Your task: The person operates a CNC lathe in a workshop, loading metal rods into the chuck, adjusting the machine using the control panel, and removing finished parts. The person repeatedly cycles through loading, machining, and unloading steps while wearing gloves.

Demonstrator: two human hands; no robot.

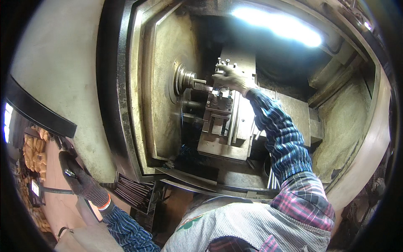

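Note:
Inside the lathe, my right hand (231, 77), in a pale glove, reaches over the metal tool block (220, 102) with its upright bolts. Its fingers are spread near the far bolts; whether they touch them I cannot tell. Left of that hand, a thin metal rod (200, 81) sticks out of the spindle's collet chuck (187, 79). My left hand (82, 181), in a dark knitted glove with an orange cuff edge, is outside the machine at the lower left. A small shiny metal piece (69, 172) shows at its fingers, which look closed around it.
A bright lamp (277, 26) lights the machine's inside. The enclosure's edge (126, 94) stands between my hands. Several metal rods (133, 192) lie in a rack below it. Stacked tan gloves or cloths (35, 151) are at the far left, by a pinkish surface (53, 189).

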